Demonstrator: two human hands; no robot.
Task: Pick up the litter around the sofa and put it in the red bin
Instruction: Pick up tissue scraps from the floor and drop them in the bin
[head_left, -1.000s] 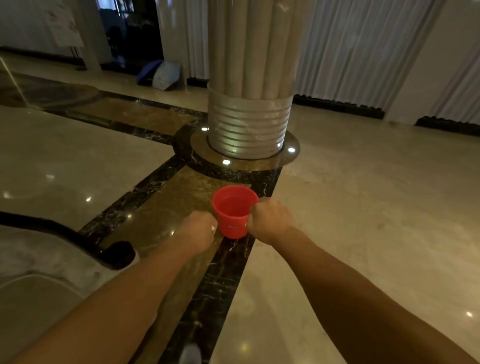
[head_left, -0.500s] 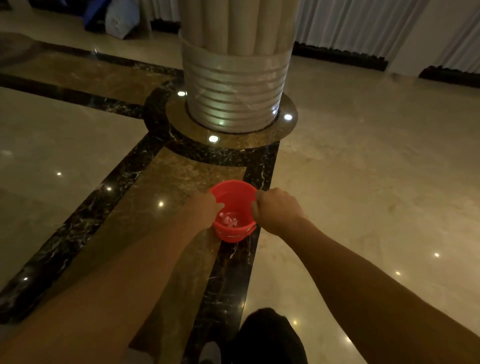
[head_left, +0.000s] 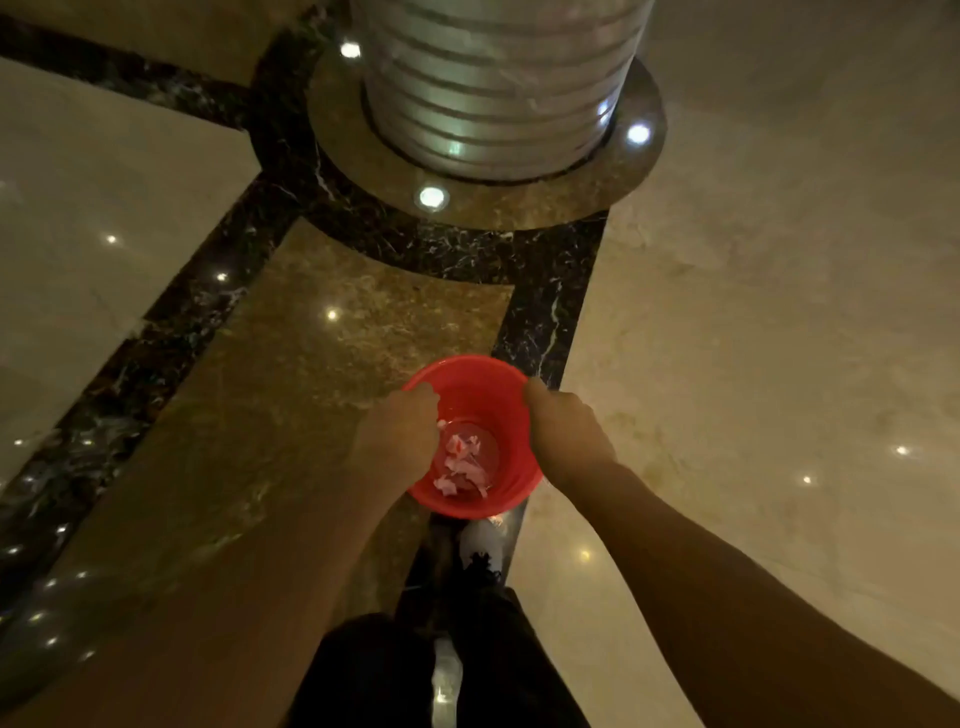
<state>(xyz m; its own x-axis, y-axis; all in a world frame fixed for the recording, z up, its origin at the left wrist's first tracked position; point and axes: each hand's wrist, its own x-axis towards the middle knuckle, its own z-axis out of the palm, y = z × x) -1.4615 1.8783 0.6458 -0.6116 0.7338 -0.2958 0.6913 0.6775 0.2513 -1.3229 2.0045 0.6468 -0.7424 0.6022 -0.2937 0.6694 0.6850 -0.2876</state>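
I hold a small round red bin (head_left: 511, 426) out in front of me above the marble floor, seen from straight above. My left hand (head_left: 397, 441) grips its left rim and my right hand (head_left: 566, 431) grips its right rim. Inside, on the bottom, lie several crumpled pale scraps of litter (head_left: 462, 465). No sofa is in view.
A wide column with a ribbed metal base (head_left: 498, 88) stands ahead, ringed by small floor lights (head_left: 431, 197). Dark marble bands (head_left: 171, 332) cross the glossy floor. My legs in dark trousers (head_left: 374, 670) and a white shoe (head_left: 480, 540) show below the bin.
The view has tilted down from the room toward the floor and closer to the column. The bin's inside and its litter now show, and both hands stay on the rim.
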